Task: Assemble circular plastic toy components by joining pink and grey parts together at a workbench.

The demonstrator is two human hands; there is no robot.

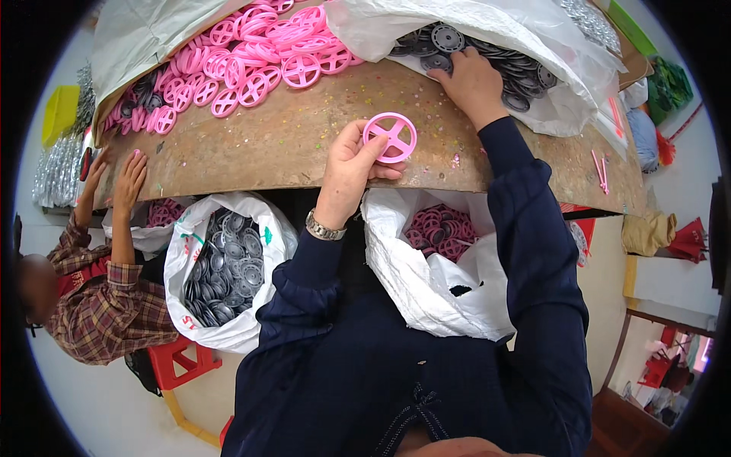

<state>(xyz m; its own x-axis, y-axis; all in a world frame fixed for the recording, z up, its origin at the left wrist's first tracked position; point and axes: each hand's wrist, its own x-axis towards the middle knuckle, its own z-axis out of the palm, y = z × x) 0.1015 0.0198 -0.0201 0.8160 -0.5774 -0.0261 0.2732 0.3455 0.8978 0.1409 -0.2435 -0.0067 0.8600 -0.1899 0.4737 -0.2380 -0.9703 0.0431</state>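
My left hand (352, 164) grips a pink plastic wheel ring (393, 138) with four spokes, thumb on its front, just above the table edge. Farther right, my right hand (470, 82) reaches into a heap of dark grey plastic discs (518, 70) lying on a white sack. Its fingers are bent at the rim of one grey disc (448, 38); the fingertips are partly hidden. Across the back left of the table spreads a big pile of pink rings (259, 53), with some grey discs among them at its left end.
Below the table edge, a white sack (177, 293) of grey discs stands left of me. Another white sack (403, 278) with darker pink rings lies before me. At left a co-worker's hands (129, 183) rest on the table, near a red stool (183, 362). Pink sticks (600, 171) lie far right.
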